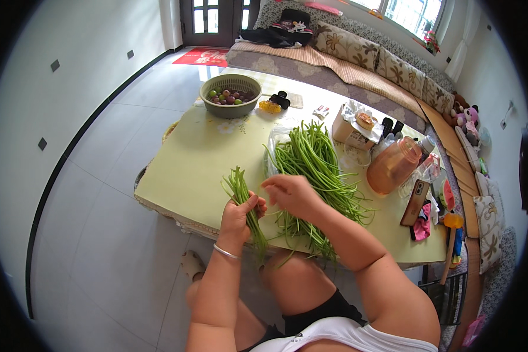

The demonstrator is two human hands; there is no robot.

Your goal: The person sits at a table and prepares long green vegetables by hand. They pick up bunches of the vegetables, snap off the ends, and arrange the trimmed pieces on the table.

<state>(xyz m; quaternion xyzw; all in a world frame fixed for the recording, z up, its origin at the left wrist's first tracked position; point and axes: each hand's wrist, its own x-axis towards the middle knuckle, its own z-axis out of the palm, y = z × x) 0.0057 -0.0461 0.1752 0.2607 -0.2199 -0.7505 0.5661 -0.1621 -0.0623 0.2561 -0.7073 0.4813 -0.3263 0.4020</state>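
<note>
table [193, 170], white carton [351, 134], red doormat [202, 57]

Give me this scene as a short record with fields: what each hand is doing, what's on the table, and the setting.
left hand: gripping a small bunch of long green beans, held upright
right hand: resting on the big pile of long green beans, fingers curled
table: pale yellow-green top, low
far end: green basket of small round fruit
right side: amber plastic jug, phone, small box
left wrist: silver bangle
setting: tiled floor, patterned sofa behind the table
</note>
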